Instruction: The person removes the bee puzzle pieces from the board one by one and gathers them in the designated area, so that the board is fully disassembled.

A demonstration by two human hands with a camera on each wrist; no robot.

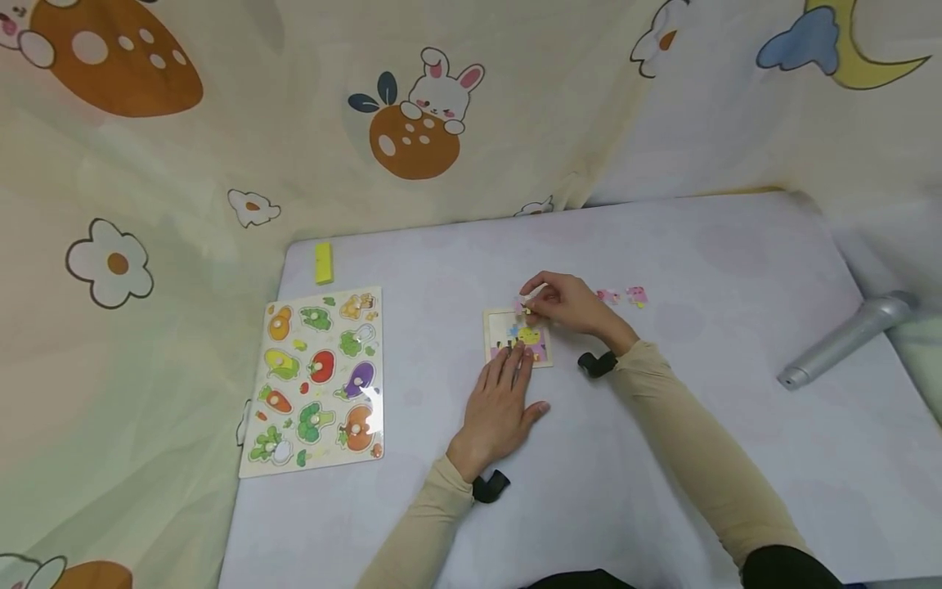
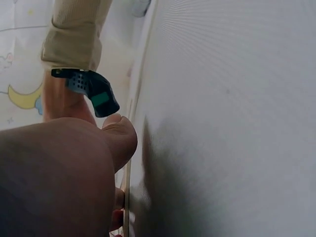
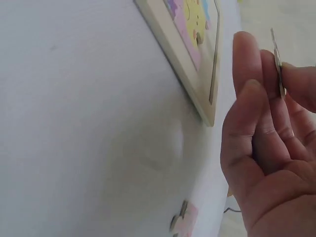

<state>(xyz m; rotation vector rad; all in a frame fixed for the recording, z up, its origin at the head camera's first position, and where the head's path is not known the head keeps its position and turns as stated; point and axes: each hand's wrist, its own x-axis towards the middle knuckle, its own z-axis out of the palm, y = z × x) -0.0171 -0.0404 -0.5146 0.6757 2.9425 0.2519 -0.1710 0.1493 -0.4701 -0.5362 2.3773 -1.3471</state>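
Note:
A small jigsaw puzzle in a pale wooden frame (image 1: 486, 334) lies mid-table in the head view, partly filled with yellow, blue and purple pieces. My left hand (image 1: 499, 413) rests on its near edge, fingers straight. Over the far edge, my right hand (image 1: 570, 305) pinches a thin puzzle piece (image 3: 277, 64), seen edge-on in the right wrist view; its picture is hidden there. Two loose pink pieces lie right of the frame, one puzzle piece (image 1: 637, 296) in plain sight and another puzzle piece (image 1: 607, 296) close by the right hand.
To the left lies a vegetable peg board (image 1: 331, 327) with several pieces in it. A yellow block (image 1: 324, 263) stands behind it. A grey cylindrical tube (image 1: 846, 339) reaches over the table's right side. A printed curtain (image 1: 294, 147) hangs along the back and left.

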